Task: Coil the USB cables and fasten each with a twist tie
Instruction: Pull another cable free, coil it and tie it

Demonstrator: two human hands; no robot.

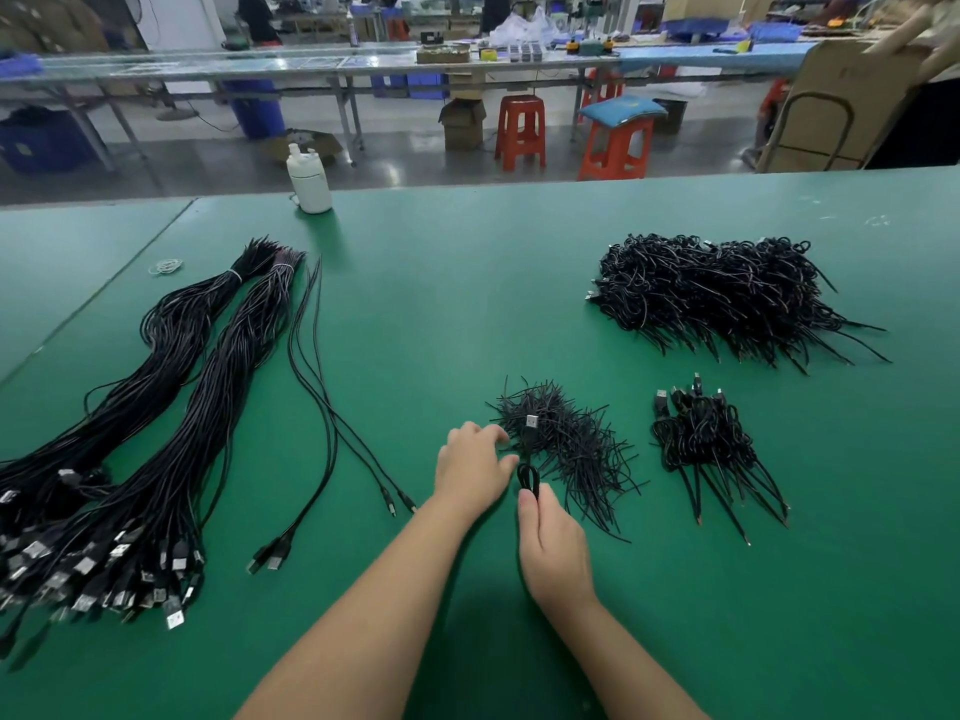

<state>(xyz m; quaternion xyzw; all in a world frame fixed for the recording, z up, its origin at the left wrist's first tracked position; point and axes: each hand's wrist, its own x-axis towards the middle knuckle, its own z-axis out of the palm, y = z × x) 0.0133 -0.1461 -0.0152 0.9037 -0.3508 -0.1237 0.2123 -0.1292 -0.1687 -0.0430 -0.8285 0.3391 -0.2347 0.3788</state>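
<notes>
Right hand (553,556) grips a coiled USB cable (528,478), its plug (531,421) lying on the near-left edge of the twist-tie pile (569,449). Left hand (470,467), fingers loosely spread, reaches into that pile's left edge. Finished coils (711,444) just right of the pile; uncoiled bundles (156,407) far left.

Coiled black USB cable (528,472) upright beside the loose black twist-tie heap (569,444), plug (531,421) uppermost.
</notes>
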